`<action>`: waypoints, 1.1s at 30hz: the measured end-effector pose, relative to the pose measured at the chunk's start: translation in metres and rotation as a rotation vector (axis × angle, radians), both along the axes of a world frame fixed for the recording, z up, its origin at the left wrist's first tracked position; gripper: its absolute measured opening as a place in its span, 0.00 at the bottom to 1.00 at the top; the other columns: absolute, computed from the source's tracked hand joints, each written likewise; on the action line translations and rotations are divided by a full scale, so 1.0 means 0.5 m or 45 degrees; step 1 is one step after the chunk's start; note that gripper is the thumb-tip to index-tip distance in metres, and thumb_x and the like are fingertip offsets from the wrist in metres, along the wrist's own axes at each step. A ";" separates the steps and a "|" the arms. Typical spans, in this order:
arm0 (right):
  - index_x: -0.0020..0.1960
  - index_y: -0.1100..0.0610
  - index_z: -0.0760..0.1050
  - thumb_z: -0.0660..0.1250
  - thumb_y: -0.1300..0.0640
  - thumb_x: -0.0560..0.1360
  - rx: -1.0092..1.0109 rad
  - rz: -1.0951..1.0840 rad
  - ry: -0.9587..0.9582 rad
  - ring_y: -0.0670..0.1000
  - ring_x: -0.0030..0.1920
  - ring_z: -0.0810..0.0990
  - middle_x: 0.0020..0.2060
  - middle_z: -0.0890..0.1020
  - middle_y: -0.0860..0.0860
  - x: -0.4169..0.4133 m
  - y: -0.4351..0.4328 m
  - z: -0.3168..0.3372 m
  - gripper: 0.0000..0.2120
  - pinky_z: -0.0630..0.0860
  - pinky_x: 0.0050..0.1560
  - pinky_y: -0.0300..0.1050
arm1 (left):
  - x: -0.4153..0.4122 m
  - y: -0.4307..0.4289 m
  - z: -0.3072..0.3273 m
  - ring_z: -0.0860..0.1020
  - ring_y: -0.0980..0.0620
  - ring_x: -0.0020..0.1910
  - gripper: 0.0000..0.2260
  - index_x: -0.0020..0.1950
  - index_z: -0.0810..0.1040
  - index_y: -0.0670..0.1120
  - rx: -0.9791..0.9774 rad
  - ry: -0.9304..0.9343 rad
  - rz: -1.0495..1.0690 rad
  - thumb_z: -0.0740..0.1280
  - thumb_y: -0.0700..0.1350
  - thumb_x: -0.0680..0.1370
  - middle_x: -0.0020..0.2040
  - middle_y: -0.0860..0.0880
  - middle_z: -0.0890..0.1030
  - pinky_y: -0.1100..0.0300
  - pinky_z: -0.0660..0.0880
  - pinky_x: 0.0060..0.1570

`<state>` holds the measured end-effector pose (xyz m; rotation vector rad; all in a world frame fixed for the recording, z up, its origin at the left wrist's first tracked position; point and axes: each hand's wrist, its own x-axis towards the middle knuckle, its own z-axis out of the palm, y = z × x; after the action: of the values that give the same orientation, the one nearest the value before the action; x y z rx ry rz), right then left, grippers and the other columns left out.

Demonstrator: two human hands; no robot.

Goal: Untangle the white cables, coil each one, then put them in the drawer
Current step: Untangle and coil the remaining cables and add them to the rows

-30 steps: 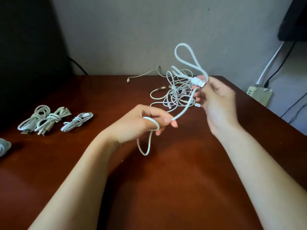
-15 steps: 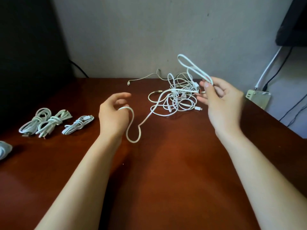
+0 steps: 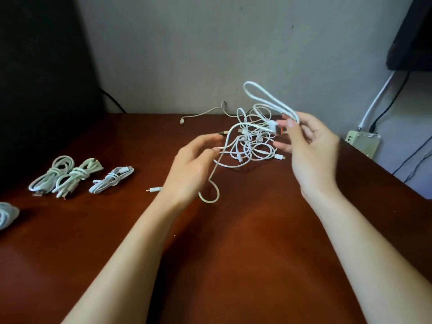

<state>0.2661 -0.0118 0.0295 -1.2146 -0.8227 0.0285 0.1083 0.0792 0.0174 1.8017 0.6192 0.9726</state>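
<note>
The brown table (image 3: 233, 265) fills the view. At one o'clock, the right hand (image 3: 311, 150) pinches a folded white cable (image 3: 208, 202) by its plug. The left hand (image 3: 189, 169) at centre is relaxed, fingers loose, with the cable trailing past its fingertips. The tangle (image 3: 252, 146) lies on the table at twelve o'clock and the coiled bundles (image 3: 77, 176) at nine.

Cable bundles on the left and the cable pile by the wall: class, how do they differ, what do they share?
The bundles are wrapped tight; the pile is loose, its loops crossing. The bundles lie in a row; the pile is one heap. Both are white, on the table.
</note>
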 end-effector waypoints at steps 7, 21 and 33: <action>0.51 0.45 0.78 0.60 0.66 0.78 -0.137 0.280 -0.340 0.51 0.38 0.81 0.44 0.83 0.47 -0.051 -0.004 0.001 0.16 0.75 0.28 0.38 | 0.017 -0.025 -0.006 0.73 0.66 0.43 0.11 0.51 0.77 0.60 0.057 0.058 -0.070 0.57 0.47 0.83 0.46 0.57 0.79 0.71 0.69 0.45; 0.64 0.51 0.71 0.57 0.74 0.77 -0.357 0.437 -0.283 0.41 0.41 0.82 0.47 0.82 0.48 -0.039 0.009 -0.017 0.23 0.75 0.30 0.35 | -0.001 0.015 -0.005 0.78 0.55 0.44 0.11 0.36 0.82 0.45 -0.526 -0.331 -0.233 0.65 0.45 0.76 0.40 0.50 0.83 0.64 0.71 0.53; 0.59 0.64 0.78 0.56 0.77 0.70 -0.071 -0.440 -1.101 0.48 0.45 0.76 0.45 0.83 0.56 -0.006 -0.001 -0.024 0.23 0.67 0.52 0.27 | 0.006 -0.009 0.001 0.81 0.57 0.33 0.08 0.48 0.80 0.44 -0.695 -0.233 -0.294 0.62 0.36 0.79 0.43 0.49 0.84 0.63 0.78 0.45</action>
<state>0.2631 -0.0123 0.0175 -1.4132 -1.3386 -0.8077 0.1115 0.0746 0.0177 1.2520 0.4891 0.7133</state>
